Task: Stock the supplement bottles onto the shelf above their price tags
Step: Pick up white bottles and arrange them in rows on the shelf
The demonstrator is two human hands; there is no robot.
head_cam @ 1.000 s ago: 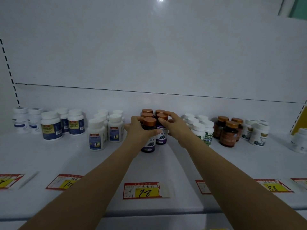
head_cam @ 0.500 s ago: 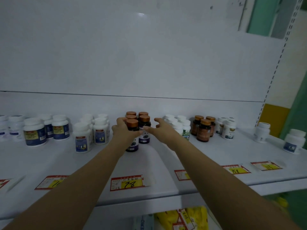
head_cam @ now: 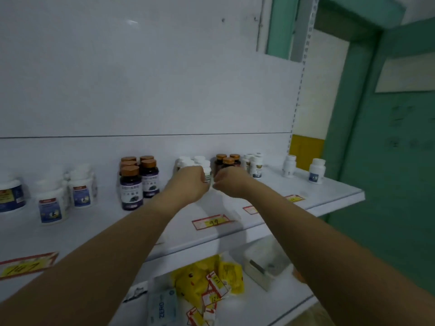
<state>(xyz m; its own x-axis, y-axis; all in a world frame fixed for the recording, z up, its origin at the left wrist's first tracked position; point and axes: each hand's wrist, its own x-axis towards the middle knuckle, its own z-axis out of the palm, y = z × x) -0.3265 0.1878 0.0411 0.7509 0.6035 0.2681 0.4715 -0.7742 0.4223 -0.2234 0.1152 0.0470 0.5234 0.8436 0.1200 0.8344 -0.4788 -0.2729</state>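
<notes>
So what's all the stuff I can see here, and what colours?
Dark bottles: six, copper caps, purple labels, shelf middle.
White bottles: several, blue labels, shelf left.
White bottles: a few, behind the hands.
Brown bottles: three, copper caps, behind the right hand.
White bottles: several, shelf right.
Price tag: red and yellow, reads 99; others along the shelf edge.
Yellow packets: lower shelf.
Left hand: around a white bottle.
Right hand: beside it.

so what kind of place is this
Likely a shop or pharmacy aisle: a white display shelf lined with grouped supplement bottles, and handwritten red-and-yellow price tags along its front edge.
</notes>
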